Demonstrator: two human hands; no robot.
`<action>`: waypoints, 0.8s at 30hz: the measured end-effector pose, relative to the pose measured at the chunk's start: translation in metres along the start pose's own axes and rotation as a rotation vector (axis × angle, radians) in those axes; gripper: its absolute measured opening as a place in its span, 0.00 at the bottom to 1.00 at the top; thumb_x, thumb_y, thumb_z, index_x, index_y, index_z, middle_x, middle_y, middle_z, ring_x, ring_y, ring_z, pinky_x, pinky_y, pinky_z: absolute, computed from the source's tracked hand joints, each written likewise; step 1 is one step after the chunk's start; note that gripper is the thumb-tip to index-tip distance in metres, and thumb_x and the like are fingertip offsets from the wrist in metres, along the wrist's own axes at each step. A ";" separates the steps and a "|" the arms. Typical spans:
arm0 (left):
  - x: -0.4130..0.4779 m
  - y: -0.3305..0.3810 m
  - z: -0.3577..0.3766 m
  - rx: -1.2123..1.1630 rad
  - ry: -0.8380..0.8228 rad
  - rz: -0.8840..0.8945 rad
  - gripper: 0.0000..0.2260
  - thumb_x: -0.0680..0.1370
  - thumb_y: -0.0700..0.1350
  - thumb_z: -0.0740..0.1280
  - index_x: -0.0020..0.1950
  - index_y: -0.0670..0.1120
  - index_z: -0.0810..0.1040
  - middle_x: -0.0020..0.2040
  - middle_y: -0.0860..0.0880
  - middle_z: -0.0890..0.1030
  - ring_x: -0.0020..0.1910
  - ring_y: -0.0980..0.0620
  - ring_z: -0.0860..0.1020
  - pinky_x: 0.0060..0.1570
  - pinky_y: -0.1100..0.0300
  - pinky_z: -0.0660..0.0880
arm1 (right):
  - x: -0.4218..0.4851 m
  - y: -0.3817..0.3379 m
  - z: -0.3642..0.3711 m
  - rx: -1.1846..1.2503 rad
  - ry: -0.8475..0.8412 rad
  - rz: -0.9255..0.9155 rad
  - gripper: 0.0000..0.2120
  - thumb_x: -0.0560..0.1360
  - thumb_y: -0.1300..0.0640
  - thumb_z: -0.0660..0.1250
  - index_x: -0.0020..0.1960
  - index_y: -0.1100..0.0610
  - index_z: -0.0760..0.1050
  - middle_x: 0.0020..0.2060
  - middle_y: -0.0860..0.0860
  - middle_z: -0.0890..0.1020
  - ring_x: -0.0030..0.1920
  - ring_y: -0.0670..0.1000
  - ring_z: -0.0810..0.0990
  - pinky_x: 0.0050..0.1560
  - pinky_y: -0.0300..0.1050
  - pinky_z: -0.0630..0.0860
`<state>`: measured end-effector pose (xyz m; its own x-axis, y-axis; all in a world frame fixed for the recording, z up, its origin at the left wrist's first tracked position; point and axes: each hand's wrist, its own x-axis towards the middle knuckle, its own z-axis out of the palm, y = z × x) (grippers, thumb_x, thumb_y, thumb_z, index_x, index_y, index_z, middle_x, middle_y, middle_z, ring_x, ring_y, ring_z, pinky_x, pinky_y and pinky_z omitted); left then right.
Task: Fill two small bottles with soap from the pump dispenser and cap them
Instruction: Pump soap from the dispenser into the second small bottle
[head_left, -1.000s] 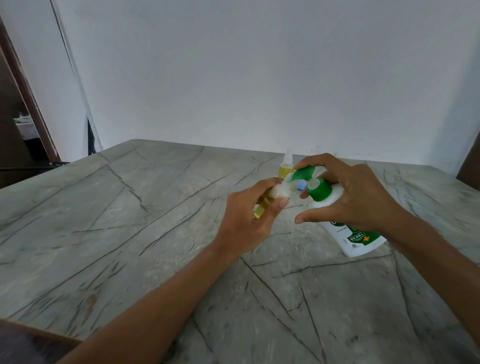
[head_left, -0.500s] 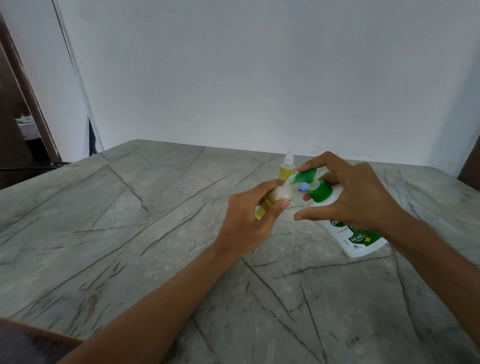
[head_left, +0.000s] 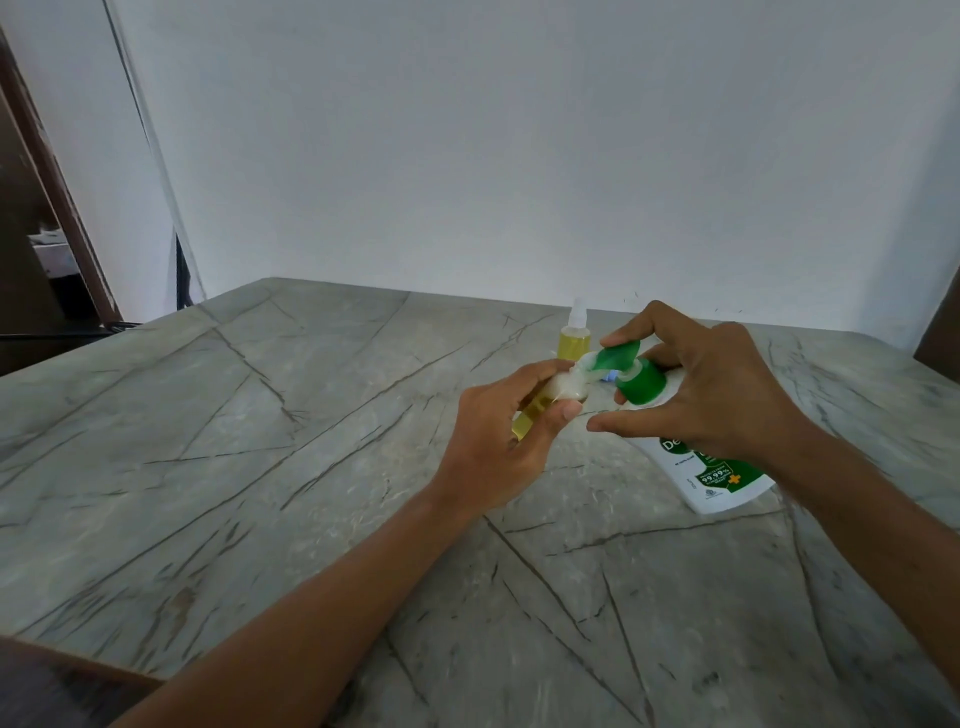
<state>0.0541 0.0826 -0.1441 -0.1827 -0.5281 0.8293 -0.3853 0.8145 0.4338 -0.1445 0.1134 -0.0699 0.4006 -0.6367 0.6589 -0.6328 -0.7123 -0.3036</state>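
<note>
My left hand (head_left: 498, 436) grips a small bottle (head_left: 530, 410) with yellow liquid, tilted so its mouth meets the green pump spout (head_left: 615, 358). My right hand (head_left: 706, 395) wraps the white pump dispenser (head_left: 711, 478) around its green collar, with the index finger resting on the pump head. The dispenser leans on the grey stone table (head_left: 260, 467). A second small bottle (head_left: 574, 340) holding yellow liquid, with a clear capped top, stands upright just behind the hands. A small blue piece (head_left: 612, 375) shows under the spout.
A white wall runs along the table's far edge. At the far left is a dark brown door frame (head_left: 57, 208) with a dim room beyond. The table's near edge shows at bottom left.
The hands, bottle and dispenser hold nearly the same pose. My right index finger stays on the pump head; the view has shifted only slightly.
</note>
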 end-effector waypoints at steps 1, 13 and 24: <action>0.000 0.000 0.000 0.000 0.001 0.000 0.18 0.79 0.51 0.66 0.64 0.41 0.78 0.49 0.47 0.84 0.42 0.50 0.82 0.37 0.51 0.80 | 0.000 0.000 -0.001 0.006 -0.009 0.005 0.28 0.57 0.41 0.78 0.53 0.41 0.70 0.41 0.28 0.74 0.41 0.25 0.76 0.38 0.20 0.71; 0.000 0.000 0.000 0.007 0.022 0.002 0.18 0.79 0.52 0.65 0.63 0.42 0.78 0.47 0.48 0.84 0.41 0.52 0.82 0.37 0.53 0.80 | -0.001 0.006 -0.001 0.000 -0.013 0.002 0.31 0.57 0.39 0.78 0.56 0.41 0.70 0.36 0.44 0.84 0.38 0.41 0.83 0.38 0.37 0.79; 0.000 0.001 0.000 -0.019 0.008 -0.017 0.19 0.79 0.53 0.65 0.64 0.42 0.78 0.46 0.47 0.84 0.40 0.49 0.82 0.35 0.49 0.80 | 0.000 0.005 -0.003 0.008 -0.058 0.015 0.34 0.56 0.36 0.77 0.58 0.38 0.69 0.38 0.38 0.83 0.40 0.35 0.81 0.41 0.26 0.74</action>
<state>0.0537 0.0831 -0.1442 -0.1690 -0.5405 0.8242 -0.3708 0.8097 0.4549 -0.1498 0.1104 -0.0697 0.4288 -0.6633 0.6133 -0.6342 -0.7045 -0.3186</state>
